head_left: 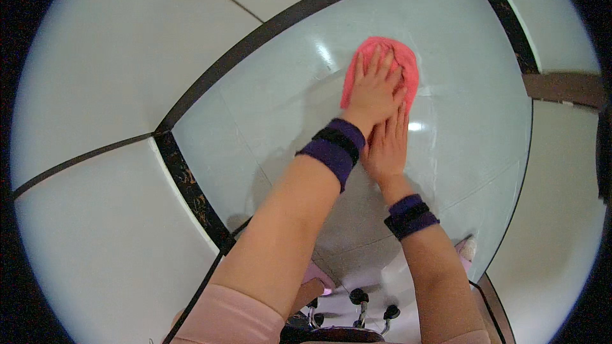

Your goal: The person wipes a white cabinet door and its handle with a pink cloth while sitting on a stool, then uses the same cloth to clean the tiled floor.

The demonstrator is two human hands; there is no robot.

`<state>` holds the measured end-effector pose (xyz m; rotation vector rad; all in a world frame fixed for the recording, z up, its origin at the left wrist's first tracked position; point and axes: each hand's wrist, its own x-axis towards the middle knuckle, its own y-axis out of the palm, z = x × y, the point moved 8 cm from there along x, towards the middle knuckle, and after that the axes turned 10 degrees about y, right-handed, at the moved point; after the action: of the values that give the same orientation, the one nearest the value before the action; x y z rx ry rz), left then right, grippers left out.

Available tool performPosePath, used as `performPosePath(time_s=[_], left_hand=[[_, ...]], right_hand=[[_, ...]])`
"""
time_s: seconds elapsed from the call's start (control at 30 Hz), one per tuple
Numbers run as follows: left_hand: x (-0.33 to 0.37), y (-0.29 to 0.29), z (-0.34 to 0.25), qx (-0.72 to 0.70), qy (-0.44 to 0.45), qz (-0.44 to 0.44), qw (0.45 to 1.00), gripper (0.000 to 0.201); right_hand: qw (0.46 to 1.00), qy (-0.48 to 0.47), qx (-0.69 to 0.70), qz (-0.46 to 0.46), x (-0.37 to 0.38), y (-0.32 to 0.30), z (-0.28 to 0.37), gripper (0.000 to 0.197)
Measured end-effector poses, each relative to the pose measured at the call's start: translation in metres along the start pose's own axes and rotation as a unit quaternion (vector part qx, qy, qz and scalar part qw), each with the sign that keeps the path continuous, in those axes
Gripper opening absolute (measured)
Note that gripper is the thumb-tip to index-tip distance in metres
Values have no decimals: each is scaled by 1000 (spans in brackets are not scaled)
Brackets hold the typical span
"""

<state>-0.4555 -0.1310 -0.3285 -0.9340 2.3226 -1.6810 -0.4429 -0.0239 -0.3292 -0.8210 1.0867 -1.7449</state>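
Note:
A pink cloth lies bunched on the pale, glossy tiled floor. My left hand presses down on it from above, with its fingers spread across the cloth. Just below and to the right, my right hand lies flat with its fingers stretched toward the cloth's near right edge. Its fingertips sit close against my left hand and are partly covered by it. Dark purple bands with black straps are around both wrists.
Dark skirting borders the floor along pale walls. A brown ledge juts in at right. Below my arms are chair casters and a pink-clad foot.

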Motion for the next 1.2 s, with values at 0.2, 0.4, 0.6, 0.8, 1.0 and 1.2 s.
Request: performPosePath(time_s=[0.2, 0.4, 0.6, 0.8, 1.0, 1.2], left_hand=[[-62, -39, 113, 78, -135, 1, 988, 53], [-175, -90, 177, 118, -228, 20, 966, 56], [-244, -113, 199, 133, -273, 28, 952, 53], [-280, -121, 209, 160, -373, 35, 913, 54], [-293, -121, 187, 179, -445, 74, 874, 61], [-263, -137, 194, 165, -302, 39, 938, 66]], right_hand=[[992, -82, 41, 86, 38, 50, 87, 67], [963, -208, 35, 170, -2, 96, 183, 67], [936, -271, 24, 225, -35, 116, 232, 68], [916, -320, 74, 232, -45, 126, 240, 57], [896, -349, 158, 226, -53, 121, 228, 48], [904, -319, 175, 224, -47, 111, 222, 46]])
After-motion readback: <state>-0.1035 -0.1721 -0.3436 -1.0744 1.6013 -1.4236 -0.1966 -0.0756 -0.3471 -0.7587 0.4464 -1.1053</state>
